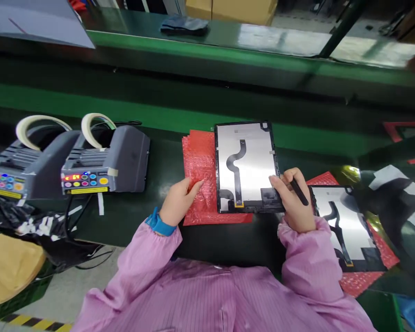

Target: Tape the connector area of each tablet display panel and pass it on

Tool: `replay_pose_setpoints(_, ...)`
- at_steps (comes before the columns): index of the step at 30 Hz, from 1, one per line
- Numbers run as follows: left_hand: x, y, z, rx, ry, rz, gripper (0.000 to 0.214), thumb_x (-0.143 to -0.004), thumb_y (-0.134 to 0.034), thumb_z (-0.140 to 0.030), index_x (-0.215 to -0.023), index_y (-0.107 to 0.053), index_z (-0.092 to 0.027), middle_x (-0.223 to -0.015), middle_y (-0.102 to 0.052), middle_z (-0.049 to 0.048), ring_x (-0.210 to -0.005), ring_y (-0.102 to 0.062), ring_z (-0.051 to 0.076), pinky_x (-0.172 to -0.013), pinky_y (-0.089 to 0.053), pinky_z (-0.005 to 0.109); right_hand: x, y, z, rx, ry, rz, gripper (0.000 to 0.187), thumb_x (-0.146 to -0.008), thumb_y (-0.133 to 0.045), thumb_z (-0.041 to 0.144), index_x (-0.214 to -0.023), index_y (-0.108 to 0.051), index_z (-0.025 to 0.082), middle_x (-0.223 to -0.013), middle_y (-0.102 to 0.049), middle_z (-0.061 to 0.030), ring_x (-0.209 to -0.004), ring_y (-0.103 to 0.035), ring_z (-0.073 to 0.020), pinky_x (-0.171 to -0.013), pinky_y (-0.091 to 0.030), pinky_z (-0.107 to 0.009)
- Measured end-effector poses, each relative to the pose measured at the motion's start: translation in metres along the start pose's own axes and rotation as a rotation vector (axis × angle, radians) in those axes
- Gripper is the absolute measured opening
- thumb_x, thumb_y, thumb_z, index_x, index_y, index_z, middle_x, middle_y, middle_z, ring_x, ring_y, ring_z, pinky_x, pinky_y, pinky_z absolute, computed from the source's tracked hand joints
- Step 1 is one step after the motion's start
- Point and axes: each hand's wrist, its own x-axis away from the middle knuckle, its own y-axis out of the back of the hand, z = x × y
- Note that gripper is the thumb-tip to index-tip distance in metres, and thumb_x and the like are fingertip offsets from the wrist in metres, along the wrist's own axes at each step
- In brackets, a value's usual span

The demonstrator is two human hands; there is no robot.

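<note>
My right hand [296,203] grips the lower right edge of a tablet screen panel [254,161], its thumb on the silvery back. A slim black tool [299,191], its exact kind unclear, is tucked between the same fingers. A dark, curved flex cable [237,180] runs down the panel. Under the panel's left side lies a red bubble-wrap bag [198,161]. At that bag's left edge is my left hand [178,203], closed, with the thumb on top and the other fingers partly hidden. Around its wrist is a blue strap [160,223].
A second screen panel [346,226] lies on red bubble wrap at the right. Two grey tape dispensers [129,159] [51,159] with lit buttons stand at the left. Behind the bench runs a raised green-edged shelf [228,50] bearing a folded dark cloth [184,25].
</note>
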Motion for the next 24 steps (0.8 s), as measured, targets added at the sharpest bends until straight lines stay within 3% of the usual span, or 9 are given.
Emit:
replay_pose_setpoints(3, -0.004, 0.004, 0.022, 0.006, 0.044, -0.066, 0.021, -0.091, -0.061, -0.041, -0.084, -0.053, -0.023, -0.067, -0.056, -0.0041, -0.064, -0.057, 0.018, -0.067, -0.043, 0.029, -0.004, -0.019, 0.000, -0.058, 0.000, -0.025, 0.048, -0.085, -0.081, 0.048, -0.084, -0.038, 0.026, -0.071, -0.032, 0.0075, -0.063, -0.032, -0.0121, -0.061, -0.033, -0.026)
replay_pose_setpoints(6, -0.005, -0.002, 0.030, 0.024, 0.085, -0.091, 0.019, -0.092, -0.060, -0.040, -0.098, -0.052, -0.023, -0.067, -0.058, -0.0054, -0.061, -0.059, 0.018, -0.064, -0.042, 0.028, -0.006, -0.037, -0.003, -0.036, 0.043, -0.042, 0.049, -0.085, -0.080, 0.049, -0.083, -0.037, 0.026, -0.071, -0.032, 0.0076, -0.062, -0.033, -0.0121, -0.060, -0.034, -0.025)
replay_pose_setpoints(10, -0.004, -0.001, 0.035, 0.053, 0.106, -0.072, 0.019, -0.095, -0.054, -0.039, -0.104, -0.053, -0.023, -0.060, -0.055, -0.0075, -0.054, -0.057, 0.018, -0.061, -0.040, 0.028, -0.005, -0.060, -0.020, 0.170, 0.081, 0.100, 0.043, -0.090, -0.072, 0.053, -0.081, -0.039, 0.026, -0.071, -0.035, 0.0074, -0.061, -0.036, -0.0119, -0.061, -0.037, -0.026)
replay_pose_setpoints(12, -0.002, 0.005, 0.038, 0.067, 0.118, -0.060, 0.022, -0.097, -0.052, -0.040, -0.109, -0.054, -0.022, -0.057, -0.054, -0.0080, -0.051, -0.056, 0.018, -0.060, -0.040, 0.029, -0.004, -0.060, -0.029, 0.311, 0.089, 0.177, 0.041, -0.092, -0.069, 0.055, -0.081, -0.041, 0.027, -0.070, -0.045, 0.0063, -0.061, -0.043, -0.0130, -0.064, -0.041, -0.028)
replay_pose_setpoints(15, 0.002, 0.016, 0.042, 0.027, 0.079, -0.081, 0.028, -0.096, -0.055, -0.044, -0.114, -0.057, -0.022, -0.058, -0.056, -0.0071, -0.051, -0.057, 0.019, -0.059, -0.040, 0.029, 0.001, -0.037, -0.035, 0.378, 0.116, 0.115, 0.032, -0.099, -0.057, 0.056, -0.091, -0.047, 0.027, -0.091, -0.066, -0.0027, -0.073, -0.058, -0.0169, -0.070, -0.048, -0.032)
replay_pose_setpoints(17, 0.004, 0.021, 0.042, -0.065, -0.008, -0.142, 0.029, -0.096, -0.056, -0.043, -0.114, -0.061, -0.021, -0.066, -0.062, -0.0035, -0.057, -0.060, 0.020, -0.060, -0.043, 0.030, 0.006, -0.012, -0.038, 0.362, 0.105, -0.023, 0.032, -0.104, -0.048, 0.057, -0.103, -0.055, 0.025, -0.100, -0.069, -0.0055, -0.073, -0.059, -0.0169, -0.068, -0.048, -0.032)
replay_pose_setpoints(19, 0.006, 0.021, 0.036, -0.177, -0.162, -0.203, 0.028, -0.098, -0.055, -0.040, -0.114, -0.065, -0.019, -0.078, -0.068, 0.0020, -0.068, -0.065, 0.023, -0.067, -0.048, 0.033, 0.012, 0.013, -0.044, 0.345, 0.030, -0.140, 0.041, -0.104, -0.043, 0.060, -0.109, -0.061, 0.024, -0.088, -0.065, -0.0022, -0.064, -0.053, -0.0152, -0.060, -0.044, -0.030)
replay_pose_setpoints(21, 0.009, 0.017, 0.026, -0.254, -0.366, -0.218, 0.025, -0.100, -0.052, -0.033, -0.114, -0.068, -0.019, -0.091, -0.072, 0.0073, -0.084, -0.068, 0.027, -0.080, -0.053, 0.039, 0.018, 0.032, -0.054, 0.320, -0.057, -0.184, 0.044, -0.100, -0.050, 0.063, -0.105, -0.065, 0.022, -0.076, -0.059, 0.0017, -0.058, -0.049, -0.0138, -0.055, -0.040, -0.029)
replay_pose_setpoints(24, 0.014, -0.001, 0.005, -0.283, -0.644, -0.134, 0.023, -0.101, -0.052, -0.021, -0.117, -0.068, -0.019, -0.109, -0.074, 0.0098, -0.106, -0.069, 0.029, -0.096, -0.055, 0.044, 0.029, 0.044, -0.071, 0.297, -0.123, -0.217, 0.042, -0.088, -0.070, 0.063, -0.092, -0.059, 0.023, -0.069, -0.060, 0.0043, -0.054, -0.051, -0.0128, -0.051, -0.041, -0.027)
